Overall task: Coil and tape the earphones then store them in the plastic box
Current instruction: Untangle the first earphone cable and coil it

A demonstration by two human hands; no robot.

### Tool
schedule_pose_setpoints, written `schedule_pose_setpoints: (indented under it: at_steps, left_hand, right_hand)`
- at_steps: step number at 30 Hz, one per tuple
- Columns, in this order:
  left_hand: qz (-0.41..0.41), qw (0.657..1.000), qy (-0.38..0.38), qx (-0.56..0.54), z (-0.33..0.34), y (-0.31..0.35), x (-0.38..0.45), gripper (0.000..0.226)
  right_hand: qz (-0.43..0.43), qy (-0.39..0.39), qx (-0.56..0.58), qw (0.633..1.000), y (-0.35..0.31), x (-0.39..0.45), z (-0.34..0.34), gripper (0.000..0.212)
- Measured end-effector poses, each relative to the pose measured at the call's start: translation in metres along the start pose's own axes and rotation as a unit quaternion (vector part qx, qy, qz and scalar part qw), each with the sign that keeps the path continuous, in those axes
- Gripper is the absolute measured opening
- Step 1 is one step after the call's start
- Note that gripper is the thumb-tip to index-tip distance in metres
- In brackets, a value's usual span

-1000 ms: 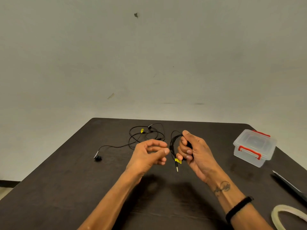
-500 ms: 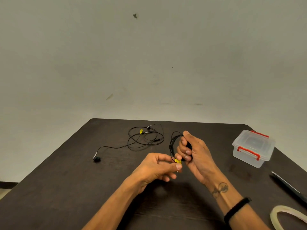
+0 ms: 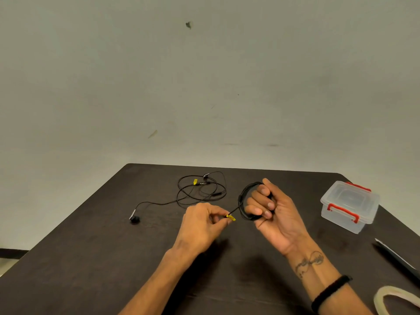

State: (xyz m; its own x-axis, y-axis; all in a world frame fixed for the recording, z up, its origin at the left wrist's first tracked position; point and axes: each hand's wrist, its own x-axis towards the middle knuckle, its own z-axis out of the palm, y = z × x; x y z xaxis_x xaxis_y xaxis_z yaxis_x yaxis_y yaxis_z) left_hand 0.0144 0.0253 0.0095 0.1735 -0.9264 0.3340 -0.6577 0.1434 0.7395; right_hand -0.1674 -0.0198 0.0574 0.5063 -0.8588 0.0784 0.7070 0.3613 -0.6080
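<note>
Above the middle of the dark tabletop [image 3: 91,258], the right hand [image 3: 275,214] has its fingers curled through a coiled black earphone cable [image 3: 242,201], its grip closed round the loops and holding the coil off the surface. The left hand [image 3: 200,226] pinches the free end of that cable between thumb and fingertips, right at a small yellow tag [image 3: 230,217], so the short strand runs taut between the two hands. A second pair of earphones [image 3: 200,189] lies loose and tangled toward the far edge of the tabletop, one black earbud [image 3: 134,219] trailing out toward the left edge. The clear plastic box [image 3: 350,205] with red latches sits lid on near the right edge. A roll of clear tape [image 3: 395,301] lies at the near right corner, with a dark flat tool [image 3: 397,258] just beyond it
</note>
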Motion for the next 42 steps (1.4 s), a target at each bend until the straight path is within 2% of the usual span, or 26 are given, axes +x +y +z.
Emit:
schedule_pose_setpoints:
  at_steps: [2,5,8,10,12,17,20,23,26,32,37,40,42]
  left_hand:
    - [-0.050,0.993,-0.043,-0.096,0.001,0.005,-0.002,0.011]
    - [-0.099,0.962,-0.138,-0.212,0.000,0.008,-0.001,0.027]
    - [-0.114,0.923,-0.212,-0.300,-0.003,0.011,-0.002,0.033]
    - [-0.116,0.904,-0.234,-0.339,-0.004,0.013,-0.003,0.031]
    - [-0.114,0.901,-0.234,-0.346,-0.004,0.013,-0.004,0.027]
    - [-0.087,0.943,-0.148,-0.285,-0.001,0.013,-0.003,0.015]
    - [-0.095,0.943,-0.103,-0.301,0.000,0.015,-0.003,0.017]
    - [-0.097,0.938,-0.099,-0.318,0.000,0.018,-0.004,0.016]
    - [-0.113,0.918,-0.124,-0.358,0.001,0.020,-0.007,0.021]
    - [-0.174,0.849,-0.149,-0.475,0.004,0.023,-0.010,0.029]
    - [-0.201,0.835,-0.140,-0.492,0.006,0.026,-0.010,0.028]
    - [-0.219,0.813,-0.162,-0.514,0.004,0.026,-0.009,0.016]
    - [-0.234,0.795,-0.177,-0.531,0.001,0.026,-0.009,0.017]
  right_hand:
    - [0.020,-0.010,0.016,1.000,0.004,-0.001,0.002,0.040]
    - [0.029,-0.013,0.015,0.999,0.007,-0.001,0.002,0.039]
    - [0.022,-0.005,0.010,1.000,0.005,0.000,0.001,0.039]
    - [0.018,0.000,0.007,1.000,0.005,0.000,-0.001,0.039]
    - [0.015,0.002,0.004,1.000,0.005,0.002,-0.001,0.040]
    - [0.016,0.004,0.001,1.000,0.007,0.002,-0.002,0.039]
    - [0.015,0.005,-0.009,1.000,0.008,0.002,-0.001,0.039]
    - [0.001,0.009,-0.045,0.999,0.010,0.003,-0.003,0.041]
    - [-0.013,0.004,-0.074,0.997,0.012,0.005,-0.006,0.040]
    - [-0.017,0.001,-0.061,0.998,0.009,0.005,-0.008,0.039]
    - [0.003,-0.007,-0.056,0.998,0.013,0.003,-0.005,0.040]
    - [0.005,-0.008,-0.075,0.997,0.014,0.004,-0.004,0.039]
    - [-0.004,0.001,-0.086,0.996,0.012,0.005,-0.006,0.039]
